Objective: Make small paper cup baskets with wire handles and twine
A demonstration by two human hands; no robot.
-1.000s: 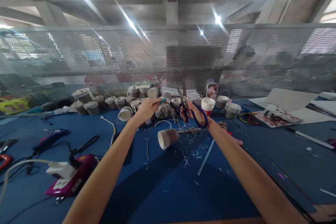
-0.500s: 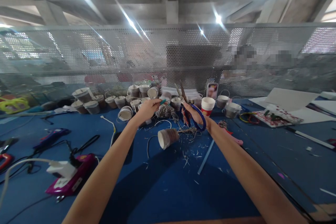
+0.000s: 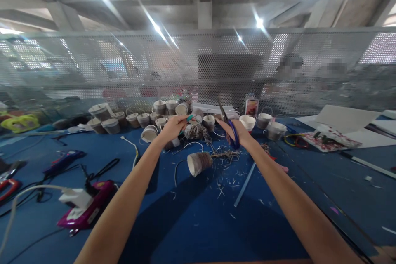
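My left hand is closed in a pinch, with a small teal piece showing at its fingertips; I cannot make out its kind. My right hand grips scissors by their dark blue handles, blades pointing up and away and looking nearly together. Between my forearms, a small cup wrapped in brownish twine lies on its side, its pale opening towards the left. Loose twine trails behind it, and a tangled twine bundle sits between my hands.
Several small wrapped buckets stand along the back, before a perforated metal screen. A magenta power strip and a blue glue gun lie left. A pale blue strip and fibre scraps lie near my right forearm.
The scissor blades have come from spread to nearly together, and my right hand has shifted slightly right and turned. My left hand keeps its pinch. The wrapped cup stays where it lay.
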